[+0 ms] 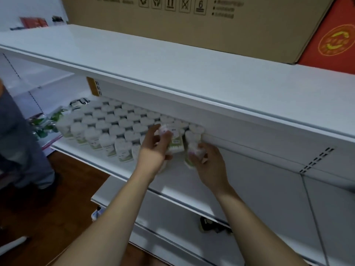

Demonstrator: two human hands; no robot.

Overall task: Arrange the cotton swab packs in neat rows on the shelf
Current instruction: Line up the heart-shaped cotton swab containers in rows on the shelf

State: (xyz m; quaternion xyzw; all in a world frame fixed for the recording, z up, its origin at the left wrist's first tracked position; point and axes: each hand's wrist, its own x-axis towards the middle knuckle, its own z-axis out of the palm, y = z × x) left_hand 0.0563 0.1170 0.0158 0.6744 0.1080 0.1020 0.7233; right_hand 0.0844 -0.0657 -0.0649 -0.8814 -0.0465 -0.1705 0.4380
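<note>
Two hands work at the right end of the rows, each holding a pack. The left hand (153, 148) has its grip curled round a cotton swab pack (175, 143) with a green label, tilted and not yet seated; the right hand (209, 166) pinches a second pack (192, 148) just right of it, under the lip of the upper shelf (172, 70). Left of the left grip, the arranged packs (107, 123) stand upright in diagonal rows on the shelf (172, 181). To do this step well, I judge each held pack should go down upright, label forward, touching its neighbour and level with the front line, before the fingers loosen. The shelf right of the right grip looks bare, so the rows can grow that way. A cardboard box (192, 22) sits above.
</note>
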